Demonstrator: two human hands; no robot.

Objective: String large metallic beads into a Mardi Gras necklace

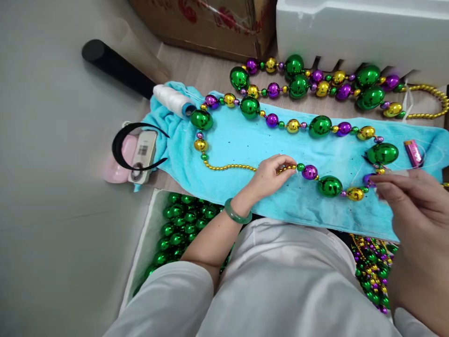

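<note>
A bead necklace of green, purple and gold shiny beads lies in a loop on the light blue towel. My left hand, with a green bangle at the wrist, is closed on its string of small gold beads. The fingers pinch beside a small green bead, where a bit of clear thread shows. Over the loop's right end, my right hand is raised closer to the camera. Its thumb and fingertips are pressed together; what they hold is too small to make out. Behind the fingertips, a purple bead is partly hidden.
A second bead necklace lies beyond the towel, before a white foam box and a cardboard box. At left are a thread spool, black headband and black cylinder. A pink lighter lies right. Green beads fill a box below.
</note>
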